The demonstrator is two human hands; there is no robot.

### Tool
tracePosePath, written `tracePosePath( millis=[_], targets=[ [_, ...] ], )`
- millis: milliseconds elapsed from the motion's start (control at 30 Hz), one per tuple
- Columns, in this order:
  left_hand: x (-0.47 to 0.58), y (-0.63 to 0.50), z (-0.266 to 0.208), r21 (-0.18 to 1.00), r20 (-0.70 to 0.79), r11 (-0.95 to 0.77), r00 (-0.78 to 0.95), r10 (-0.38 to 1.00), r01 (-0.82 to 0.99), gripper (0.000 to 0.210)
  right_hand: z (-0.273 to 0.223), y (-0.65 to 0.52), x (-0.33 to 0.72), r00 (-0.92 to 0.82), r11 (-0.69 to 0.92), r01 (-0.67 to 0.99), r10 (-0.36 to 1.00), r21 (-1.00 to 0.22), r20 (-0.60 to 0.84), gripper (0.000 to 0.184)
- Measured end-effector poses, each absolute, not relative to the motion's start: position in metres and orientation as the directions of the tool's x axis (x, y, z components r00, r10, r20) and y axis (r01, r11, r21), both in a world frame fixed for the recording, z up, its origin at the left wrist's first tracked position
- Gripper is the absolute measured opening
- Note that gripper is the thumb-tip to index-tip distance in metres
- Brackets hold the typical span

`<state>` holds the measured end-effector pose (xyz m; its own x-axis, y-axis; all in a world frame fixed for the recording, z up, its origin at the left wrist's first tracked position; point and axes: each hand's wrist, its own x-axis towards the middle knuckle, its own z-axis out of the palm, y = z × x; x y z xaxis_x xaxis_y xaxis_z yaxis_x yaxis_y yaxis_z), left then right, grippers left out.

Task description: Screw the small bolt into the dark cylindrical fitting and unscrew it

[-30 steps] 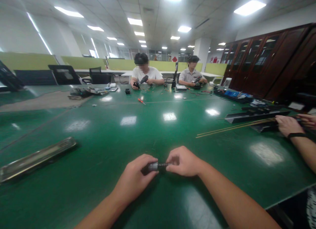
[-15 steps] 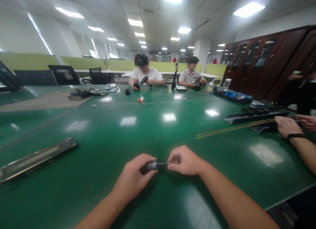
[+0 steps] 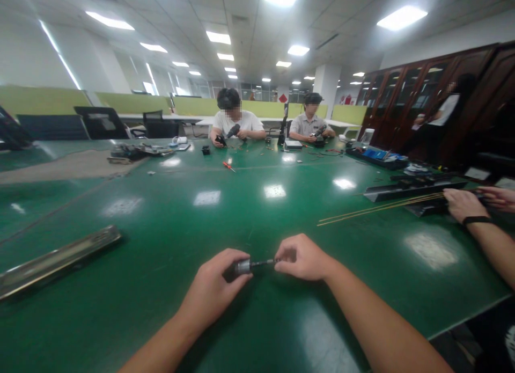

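Observation:
My left hand (image 3: 215, 282) grips a short grey metal cylinder (image 3: 243, 266) between thumb and fingers, just over the green table. From the cylinder's right end a thin dark rod (image 3: 261, 263) sticks out toward my right hand (image 3: 303, 259). My right thumb and fingertips pinch the rod's far end, where a small tip is mostly covered. The two parts lie nearly in one line, roughly level. Blur and small size keep their exact kind unclear.
A long metal-edged strip (image 3: 60, 260) lies at left. At right, a co-worker's hands (image 3: 466, 205) hold thin brass-coloured rods (image 3: 362, 212) beside dark metal channels (image 3: 396, 190). A red screwdriver (image 3: 229, 167) lies farther off. Two people sit opposite, working with dark tools.
My hands are slightly farther apart, and more of the thin rod shows between them. A person at the far right has moved into view before the cabinets.

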<state>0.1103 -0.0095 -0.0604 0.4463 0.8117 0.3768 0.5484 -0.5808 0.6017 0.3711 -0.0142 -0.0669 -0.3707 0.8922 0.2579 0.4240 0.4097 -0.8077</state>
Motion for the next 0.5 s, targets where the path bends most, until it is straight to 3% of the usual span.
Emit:
tracePosePath(
  millis=[133, 267, 333, 500],
  targets=[
    [0.109, -0.002, -0.062, 0.705, 0.329, -0.423, 0.265, 0.906, 0.57, 0.037, -0.068, -0.011, 0.374, -0.331, 0.369, 0.433, 0.914, -0.822, 0.236, 0.013],
    [0.105, 0.014, -0.068, 0.945, 0.116, -0.121, 0.035, 0.993, 0.303, 0.076, -0.072, -0.006, 0.377, -0.317, 0.328, 0.448, 0.928, -0.832, 0.195, 0.013],
    [0.096, 0.021, -0.066, 0.966, 0.069, -0.062, -0.021, 0.997, 0.251, 0.08, -0.074, -0.004, 0.378, -0.314, 0.32, 0.453, 0.931, -0.832, 0.187, 0.013],
    [0.032, 0.018, -0.037, 0.924, 0.063, 0.023, -0.213, 0.975, 0.382, 0.07, -0.077, -0.002, 0.377, -0.326, 0.306, 0.453, 0.931, -0.837, 0.164, 0.015]
  ],
)
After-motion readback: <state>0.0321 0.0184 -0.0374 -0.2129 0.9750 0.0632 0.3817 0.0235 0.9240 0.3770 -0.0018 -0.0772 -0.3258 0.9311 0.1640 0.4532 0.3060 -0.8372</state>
